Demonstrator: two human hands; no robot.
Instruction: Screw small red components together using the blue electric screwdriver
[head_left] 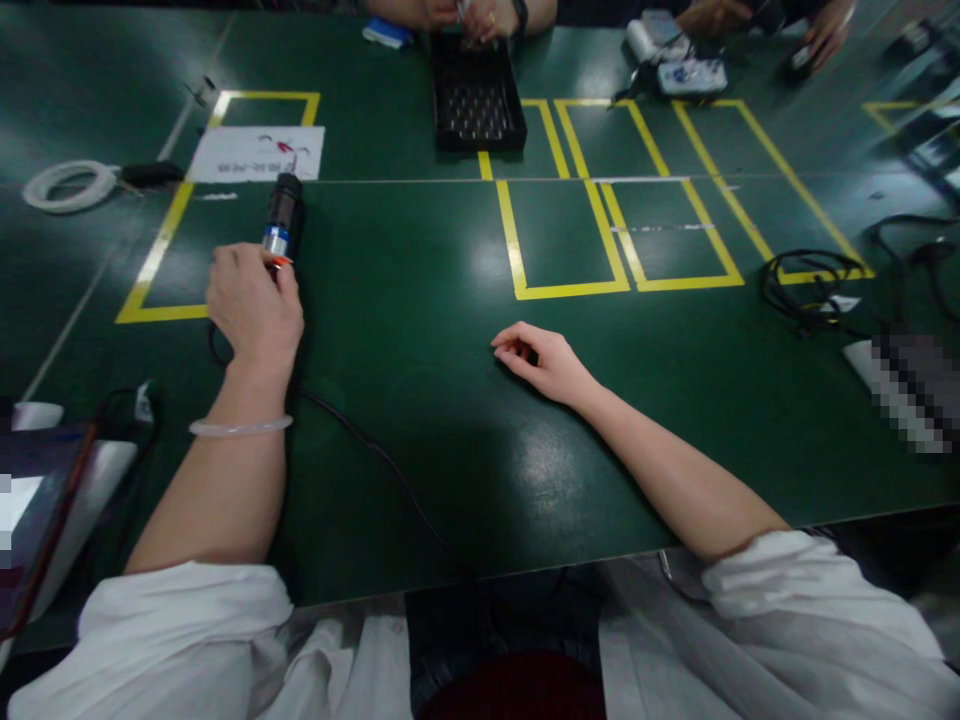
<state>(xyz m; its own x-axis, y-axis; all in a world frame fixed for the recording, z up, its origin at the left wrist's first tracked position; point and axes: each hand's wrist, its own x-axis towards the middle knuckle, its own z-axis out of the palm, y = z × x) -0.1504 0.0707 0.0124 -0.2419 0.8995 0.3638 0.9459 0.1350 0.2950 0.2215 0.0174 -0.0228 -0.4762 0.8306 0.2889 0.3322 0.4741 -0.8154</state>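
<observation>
My left hand [255, 300] is closed around an electric screwdriver [279, 215] with a black front end, a silver and blue band and a bit of orange by my fingers. Its thin tip points away from me, over the near edge of a white paper [255, 152] with print and a red mark. A dark cord [375, 450] runs across the green table from near my left wrist towards the front edge. My right hand [547, 362] rests on the tabletop, fingers loosely curled with a gap at the thumb, holding nothing.
Yellow tape outlines [574, 290] mark the table. Across it, a person's hands [487, 18] are over a black tray [480, 110] of small parts. White devices [691, 75] lie near another person's hands. A coiled black cable [814, 285] is at right, a white coil [71, 187] at left.
</observation>
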